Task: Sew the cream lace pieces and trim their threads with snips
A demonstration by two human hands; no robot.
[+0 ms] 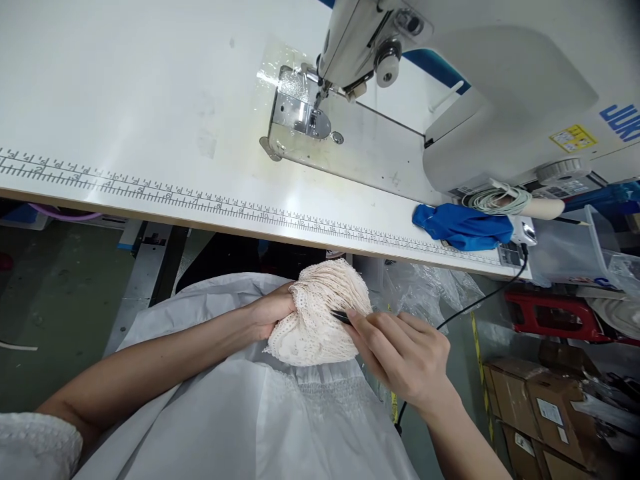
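A bunched bundle of cream lace [320, 320] is held over my lap, in front of the table edge. My left hand [274, 311] grips it from the left side, its fingers hidden behind the folds. My right hand [403, 353] is closed around a small black pointed tool [342, 317], whose tip touches the lace folds. White fabric [225, 413] lies across my lap below the bundle.
Ahead stands a white sewing machine [500, 80] on a white table [150, 87] with a ruler along its front edge. Blue cloth [463, 225] and coiled cord [497, 199] lie at the right. Cardboard boxes [545, 407] and a red stool [555, 315] are at lower right.
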